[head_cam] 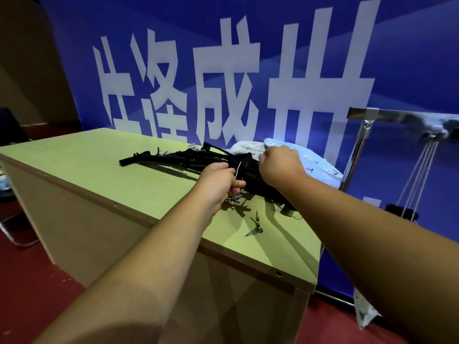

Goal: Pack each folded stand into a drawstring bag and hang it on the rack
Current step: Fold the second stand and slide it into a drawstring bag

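A heap of black folded stands [173, 157] lies at 12 o'clock on the pale green table [99, 165], its near end gripped by the curled fingers of the left hand [218, 180]. The right hand [278, 165], at 1 o'clock, is fisted over the heap, and I cannot tell what it grasps. The chrome rack [357, 145] stands at 3 o'clock.

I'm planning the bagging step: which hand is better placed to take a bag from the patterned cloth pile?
Right. The right hand is at the near edge of the patterned cloth pile, on its own side. The left hand is busy gripping the black folded stands on the table.
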Motion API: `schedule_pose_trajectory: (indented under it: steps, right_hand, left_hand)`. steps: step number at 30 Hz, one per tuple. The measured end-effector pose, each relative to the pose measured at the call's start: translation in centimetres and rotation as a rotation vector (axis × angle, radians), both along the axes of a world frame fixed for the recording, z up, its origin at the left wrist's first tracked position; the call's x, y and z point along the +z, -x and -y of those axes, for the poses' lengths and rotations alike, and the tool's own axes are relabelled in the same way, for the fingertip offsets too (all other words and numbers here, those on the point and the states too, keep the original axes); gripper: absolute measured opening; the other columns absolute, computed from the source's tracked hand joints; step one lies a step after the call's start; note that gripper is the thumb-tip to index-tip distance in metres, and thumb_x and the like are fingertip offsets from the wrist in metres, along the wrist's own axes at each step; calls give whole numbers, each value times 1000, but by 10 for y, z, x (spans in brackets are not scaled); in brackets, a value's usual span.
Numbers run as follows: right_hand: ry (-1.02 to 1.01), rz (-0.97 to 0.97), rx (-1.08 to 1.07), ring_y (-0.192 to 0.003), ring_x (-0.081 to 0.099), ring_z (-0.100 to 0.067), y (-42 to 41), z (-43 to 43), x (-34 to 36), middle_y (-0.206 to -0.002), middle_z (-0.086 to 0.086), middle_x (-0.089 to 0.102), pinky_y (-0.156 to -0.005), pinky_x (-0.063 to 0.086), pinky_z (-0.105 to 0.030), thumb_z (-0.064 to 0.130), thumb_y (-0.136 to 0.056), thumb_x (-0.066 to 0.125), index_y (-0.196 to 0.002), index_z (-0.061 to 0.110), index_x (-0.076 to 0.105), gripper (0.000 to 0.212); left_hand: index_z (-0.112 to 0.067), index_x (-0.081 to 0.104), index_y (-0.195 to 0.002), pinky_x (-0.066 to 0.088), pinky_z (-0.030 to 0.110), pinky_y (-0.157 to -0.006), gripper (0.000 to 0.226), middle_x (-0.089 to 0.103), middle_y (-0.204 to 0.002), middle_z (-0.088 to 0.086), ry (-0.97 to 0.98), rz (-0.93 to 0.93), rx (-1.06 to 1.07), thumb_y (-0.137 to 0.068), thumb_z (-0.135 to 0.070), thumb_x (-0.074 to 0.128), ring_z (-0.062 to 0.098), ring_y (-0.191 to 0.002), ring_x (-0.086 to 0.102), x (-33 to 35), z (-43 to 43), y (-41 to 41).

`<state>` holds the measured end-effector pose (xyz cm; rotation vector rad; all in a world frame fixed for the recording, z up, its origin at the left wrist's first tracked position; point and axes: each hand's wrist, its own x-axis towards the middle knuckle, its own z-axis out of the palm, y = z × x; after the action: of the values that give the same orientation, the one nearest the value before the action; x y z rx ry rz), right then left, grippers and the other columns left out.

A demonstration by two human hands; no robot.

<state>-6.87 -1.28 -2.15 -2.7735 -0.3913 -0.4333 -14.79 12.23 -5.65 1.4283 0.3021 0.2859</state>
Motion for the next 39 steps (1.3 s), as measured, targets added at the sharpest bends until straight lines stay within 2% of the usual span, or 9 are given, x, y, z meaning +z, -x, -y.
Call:
schedule_pose_trajectory:
  steps: [3, 6, 9, 12, 19, 24, 27, 33, 39]
  right_hand:
    - [-401, -215, 69, -107, 69, -36, 10, -16, 11, -112, -16, 74, -88, 53, -38, 47, -108, 45, -112, 9, 68, 44]
    - [-717, -443, 148, -90, 78, -29, 19, -29, 11, -99, -10, 78, -87, 66, -45, 64, -99, 57, -105, 11, 67, 55]
    - [-815, -530, 221, -87, 80, -31, 25, -37, 6, -98, -13, 79, -78, 68, -52, 45, -97, 73, -103, 12, 68, 34]
    - [-866, -534, 260, -88, 80, -35, 30, -43, 5, -104, -23, 75, -75, 67, -51, 17, -96, 76, -106, 4, 68, 19]
    - [-767, -423, 403, -90, 78, -38, 56, -50, 2, -99, -19, 76, -81, 64, -61, 14, -93, 76, -107, 11, 67, 17]
    - [-592, -271, 501, -66, 62, -24, 87, -46, 12, -96, -12, 72, -51, 53, -32, 21, -99, 71, -110, 19, 61, 15]
    - [-531, -188, 537, -67, 63, -25, 102, -42, 24, -100, -9, 68, -43, 48, -25, 19, -101, 68, -112, 20, 60, 14]
    - [-482, -160, 562, -74, 66, -24, 130, -18, 44, -100, -9, 68, -57, 60, -38, 20, -100, 71, -112, 22, 55, 20]
    - [-505, -312, 593, -74, 72, -12, 155, 18, 44, -108, -5, 75, -59, 56, -22, 12, -92, 80, -118, 23, 60, 34]
  left_hand:
    - [-6, 38, -160, 49, 25, -56, 80, 50, -157, 15, 96, 34, 0, -86, 25, 40, 27, -89, 77, 3, -2, 2]
    - [-6, 36, -160, 44, 23, -51, 79, 61, -138, 9, 224, 53, -17, -85, 21, 38, 24, -79, 73, 2, -5, 6]
    - [-4, 51, -143, 47, 23, -50, 56, 69, -111, 10, 298, 43, -29, -90, 11, 39, 17, -64, 66, -4, -14, 17]
    - [0, 66, -123, 55, 26, -63, 35, 74, -107, 14, 341, -8, -27, -96, -3, 44, 18, -77, 68, -12, -30, 23]
    - [-4, 56, -132, 62, 37, -81, 35, 71, -113, 18, 561, 77, 8, -105, -26, 58, 29, -104, 71, -6, -81, 20]
    - [7, 53, -124, 52, 41, -112, 30, 59, -128, 27, 822, 235, 50, -112, -21, 50, 35, -114, 61, 9, -98, 16]
    - [4, 47, -134, 61, 40, -94, 31, 62, -131, 29, 836, 264, 60, -112, -19, 50, 32, -102, 70, 23, -93, 21]
    - [2, 52, -108, 58, 29, -74, 13, 56, -92, 10, 796, 282, 51, -112, -3, 41, 12, -72, 54, 54, -74, 37]
    - [-11, 51, -91, 49, 26, -65, 22, 49, -76, 1, 643, 319, -79, -112, -18, 47, 12, -63, 49, 83, -42, 58]
